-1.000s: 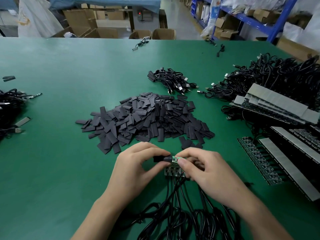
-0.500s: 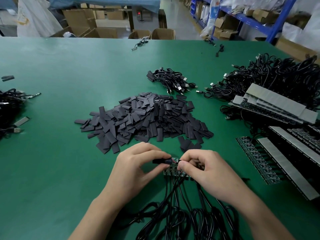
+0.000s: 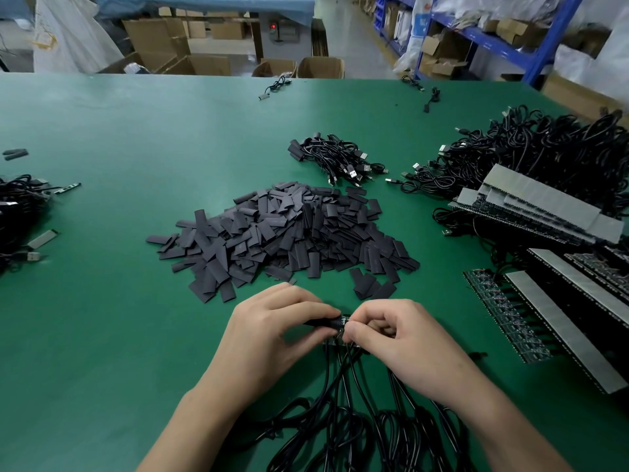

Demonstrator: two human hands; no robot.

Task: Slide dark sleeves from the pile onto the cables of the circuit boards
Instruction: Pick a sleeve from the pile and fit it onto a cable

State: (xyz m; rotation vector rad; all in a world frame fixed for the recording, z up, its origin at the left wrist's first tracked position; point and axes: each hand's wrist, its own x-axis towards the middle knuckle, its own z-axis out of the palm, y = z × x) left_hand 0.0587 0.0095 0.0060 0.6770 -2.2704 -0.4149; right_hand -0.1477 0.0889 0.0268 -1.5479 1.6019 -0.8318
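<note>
Left hand [image 3: 269, 338] pinches a dark sleeve [image 3: 323, 322] between thumb and fingers; right hand [image 3: 401, 338] pinches the small board [image 3: 345, 317] at the sleeve's end. Both grips are closed on their parts, low over the green bench [image 3: 102, 318]. Cables [image 3: 340, 403] trail from the board toward the person, and the sleeve pile [image 3: 289, 233] lies just beyond the hands.

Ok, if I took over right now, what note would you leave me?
Left hand pinches one dark tube-like plastic sleeve.
Right hand grips the small green circuit board, its black cables trailing toward the person.
The sleeve meets the board's end; how far on, unclear.
The pile of dark sleeves lies just beyond the hands.
To do: the dark board strips at right.
</note>
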